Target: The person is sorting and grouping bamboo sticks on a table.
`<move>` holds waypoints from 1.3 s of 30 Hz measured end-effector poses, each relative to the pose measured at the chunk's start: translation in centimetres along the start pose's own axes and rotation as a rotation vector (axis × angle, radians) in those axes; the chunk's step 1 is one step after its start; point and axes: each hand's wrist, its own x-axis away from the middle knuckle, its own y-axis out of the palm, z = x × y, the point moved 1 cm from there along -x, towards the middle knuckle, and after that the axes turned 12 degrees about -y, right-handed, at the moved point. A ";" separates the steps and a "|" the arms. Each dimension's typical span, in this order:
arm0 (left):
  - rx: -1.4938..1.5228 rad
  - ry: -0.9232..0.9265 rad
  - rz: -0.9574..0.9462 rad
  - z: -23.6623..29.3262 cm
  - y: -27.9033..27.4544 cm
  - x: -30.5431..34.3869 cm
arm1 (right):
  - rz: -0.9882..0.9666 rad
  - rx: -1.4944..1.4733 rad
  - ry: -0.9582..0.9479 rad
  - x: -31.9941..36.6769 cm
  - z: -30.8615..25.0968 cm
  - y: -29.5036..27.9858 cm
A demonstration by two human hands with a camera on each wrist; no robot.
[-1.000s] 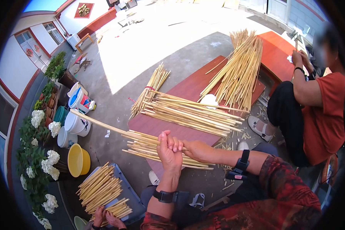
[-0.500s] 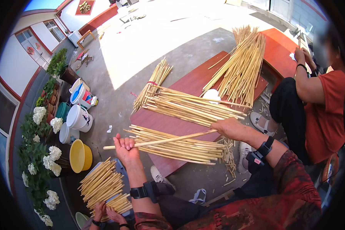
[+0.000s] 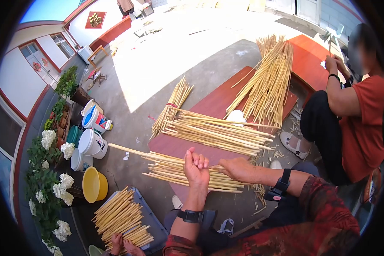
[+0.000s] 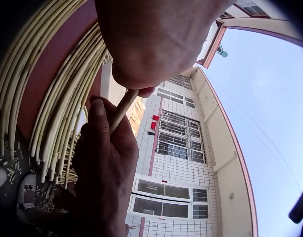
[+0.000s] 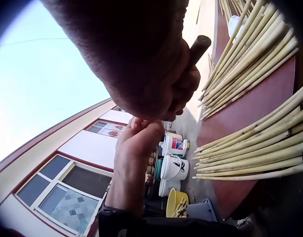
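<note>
A long peeled plant stalk (image 3: 128, 149) is held in both hands above the near end of the reddish-brown board (image 3: 200, 150). My left hand (image 3: 196, 171) curls its fingers round it, palm upward, and the stalk juts out far to the left. Close beside it, my right hand (image 3: 240, 169) grips the stalk near its right end; a cut end (image 5: 201, 43) pokes out of that fist in the right wrist view. Under the hands lies a loose row of stalks (image 3: 175, 170), partly hidden by them. A second row (image 3: 217, 132) lies farther back on the board.
A tied bundle (image 3: 173, 106) and a large stalk heap (image 3: 264, 85) lie beyond. A blue-grey tray (image 3: 158, 232) of stalks is at lower left, with another person's hands (image 3: 123, 245). Left stand a yellow basin (image 3: 94, 185) and buckets (image 3: 91, 143). A person in orange (image 3: 354, 115) sits right.
Half a second ago my hands were wide apart along the stalk; now they are close together again, the left moved right, the right moved down and left. The stalk sticks out farther left.
</note>
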 end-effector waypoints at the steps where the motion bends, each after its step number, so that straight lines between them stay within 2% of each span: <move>1: 0.000 0.000 0.000 0.0 0.2 0.4 | -0.030 -0.004 0.037 -0.1 -0.4 -0.4; 4: -0.050 -0.012 -0.010 0.3 0.3 0.4 | -0.005 -0.039 0.031 -0.3 0.0 0.5; 6: -0.048 -0.022 -0.172 1.7 -0.2 0.0 | -0.029 -0.087 -0.016 -0.5 -0.3 0.8; 7: -0.054 -0.022 -0.175 2.6 -0.4 0.0 | -0.049 -0.131 -0.064 -0.6 -0.4 0.8; 10: 0.023 0.165 -0.104 6.4 -1.2 -0.3 | 0.000 -0.046 -0.124 0.1 -0.1 -1.2; 13: 0.138 0.360 -0.012 11.2 -3.5 -0.2 | -0.025 0.238 -0.120 0.9 3.3 -3.3; 14: 0.137 0.364 -0.003 12.5 -4.0 0.1 | 0.088 0.267 -0.170 1.6 4.3 -3.9; 15: 0.151 0.405 0.004 13.6 -4.3 0.4 | 0.101 0.331 -0.174 2.2 5.8 -4.3; 20: 0.177 0.449 0.010 14.4 -4.8 1.0 | 0.053 0.271 -0.086 3.1 5.6 -4.7; 22: 0.233 0.521 0.082 14.0 -4.4 1.0 | 0.019 0.274 -0.056 2.7 4.9 -4.4; 27: 0.034 0.224 -0.092 6.0 -2.3 -0.7 | -0.086 0.093 -0.031 1.2 2.2 -1.8; 29: 0.018 0.008 -0.121 2.3 -1.2 -0.3 | -0.103 0.015 -0.028 0.6 1.8 0.2; 31: -0.043 -0.019 -0.115 -0.2 -0.5 0.4 | -0.047 -0.151 -0.033 0.0 1.9 2.0; 33: -0.105 -0.046 -0.112 -0.5 -0.3 0.4 | -0.006 -0.168 -0.026 -0.1 1.7 2.4; 34: -0.081 -0.054 -0.155 0.1 -0.3 0.2 | 0.037 -0.187 -0.020 -0.2 1.5 2.3; 36: -0.054 -0.060 -0.196 1.6 -0.3 0.1 | -0.007 -0.178 -0.053 -0.4 0.6 1.4; 39: 0.015 0.092 -0.206 4.9 -0.7 0.2 | -0.061 -0.183 -0.100 -0.1 -0.2 -0.1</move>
